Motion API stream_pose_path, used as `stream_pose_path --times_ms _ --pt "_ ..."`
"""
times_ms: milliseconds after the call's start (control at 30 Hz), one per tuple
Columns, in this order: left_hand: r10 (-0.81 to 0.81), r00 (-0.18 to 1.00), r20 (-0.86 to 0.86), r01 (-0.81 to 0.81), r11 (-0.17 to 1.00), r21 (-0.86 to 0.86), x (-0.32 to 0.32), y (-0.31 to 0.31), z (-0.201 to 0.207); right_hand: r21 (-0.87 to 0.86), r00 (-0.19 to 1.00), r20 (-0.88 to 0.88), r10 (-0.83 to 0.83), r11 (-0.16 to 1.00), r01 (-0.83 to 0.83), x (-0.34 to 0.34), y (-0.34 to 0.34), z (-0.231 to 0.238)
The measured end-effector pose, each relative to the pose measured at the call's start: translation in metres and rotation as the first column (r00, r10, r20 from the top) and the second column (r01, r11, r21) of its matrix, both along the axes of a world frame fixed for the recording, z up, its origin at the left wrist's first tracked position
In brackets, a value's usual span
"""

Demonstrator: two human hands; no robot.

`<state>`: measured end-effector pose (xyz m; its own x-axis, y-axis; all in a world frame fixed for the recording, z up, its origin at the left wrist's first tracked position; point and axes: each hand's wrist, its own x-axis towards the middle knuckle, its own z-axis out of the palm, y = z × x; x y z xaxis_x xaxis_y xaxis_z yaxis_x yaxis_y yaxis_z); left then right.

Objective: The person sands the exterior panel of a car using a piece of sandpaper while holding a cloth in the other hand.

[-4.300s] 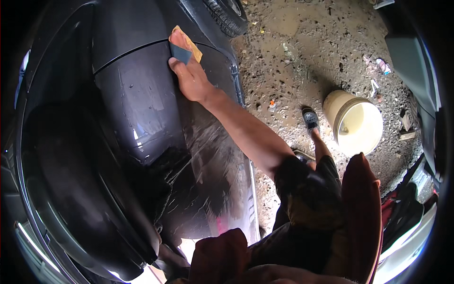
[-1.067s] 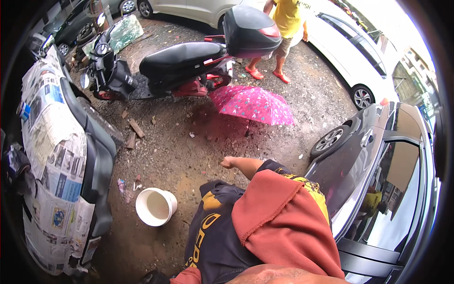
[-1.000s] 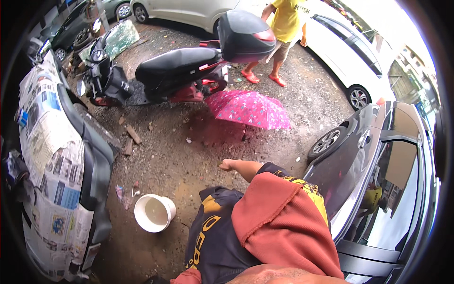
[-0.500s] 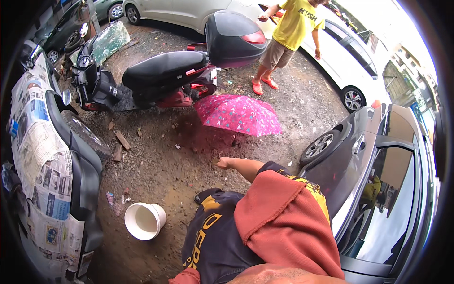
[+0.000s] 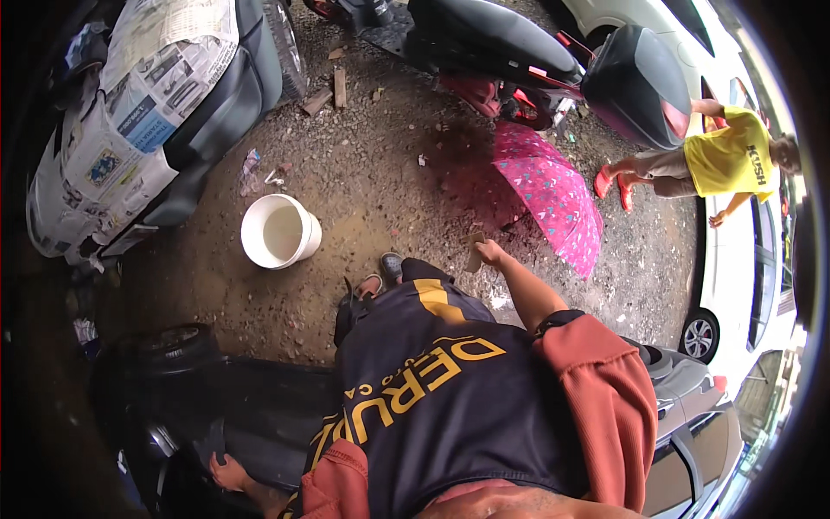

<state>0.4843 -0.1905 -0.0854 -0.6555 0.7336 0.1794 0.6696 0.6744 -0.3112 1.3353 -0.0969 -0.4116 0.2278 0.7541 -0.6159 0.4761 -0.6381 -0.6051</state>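
My right hand (image 5: 490,253) is out over the gravel, fingers closed on a small tan flat piece (image 5: 475,253) whose kind I cannot make out. Beyond it, a pink patterned umbrella (image 5: 553,195) stands opened on the ground. At the lower left, my left hand (image 5: 229,473) is beside a dark car panel (image 5: 268,406). Its fingers are bent against a dark grey sheet (image 5: 210,439), dim against the panel. A white bucket (image 5: 281,232) with pale contents rests on the wet ground left of my feet.
A newspaper-covered car (image 5: 138,112) is at the upper left. A black and red scooter (image 5: 493,39) with a rear box (image 5: 638,86) stands at the top. A person in yellow (image 5: 726,156) is near a white car (image 5: 735,251). A grey car (image 5: 692,432) is at the lower right.
My view has turned left, so the scooter, umbrella and person shift right. My left hand and the dark car panel have come into view. The tan piece now shows in my right hand.
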Motion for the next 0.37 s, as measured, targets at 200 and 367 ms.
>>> stream_pose_path --times_ms 200,367 --pt "-0.043 0.999 -0.006 0.044 0.998 0.045 -0.015 -0.028 0.002 -0.056 0.997 0.037 -0.062 0.996 0.064 -0.029 0.001 0.015" --pt "-0.06 0.998 0.008 0.059 0.998 0.016 -0.028 -0.019 -0.017 -0.162 0.992 0.127 -0.024 0.986 0.044 -0.003 -0.007 0.016"
